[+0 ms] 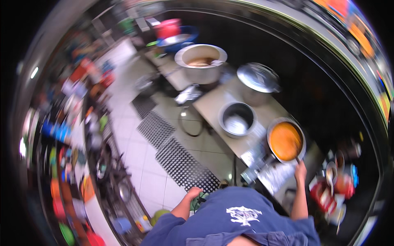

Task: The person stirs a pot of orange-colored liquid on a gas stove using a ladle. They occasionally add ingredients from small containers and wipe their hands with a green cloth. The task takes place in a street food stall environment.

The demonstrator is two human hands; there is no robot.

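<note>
At the right, my right hand (301, 169) is closed round a dark-handled utensil (298, 159). Its shaft runs over the rim of a round metal pot (304, 149) and down into orange gravy (285, 141), where its end is hidden. Whether it is a ladle or a spoon does not show. My left hand (194, 192) hangs low by my side, away from the counter; blur hides its fingers. Just left of the gravy pot stands a deep metal pot (237, 119) with a pale bottom. Behind it is a pot covered by a shiny lid (257, 77).
The counter (213, 104) carries foil-like sheets (273, 177) near me and a big pot (201, 74) of brownish food farther off. Black perforated mats (180, 160) lie on the tiles. Shelves with utensils (123, 190) line the left; red containers (322, 197) stand at right.
</note>
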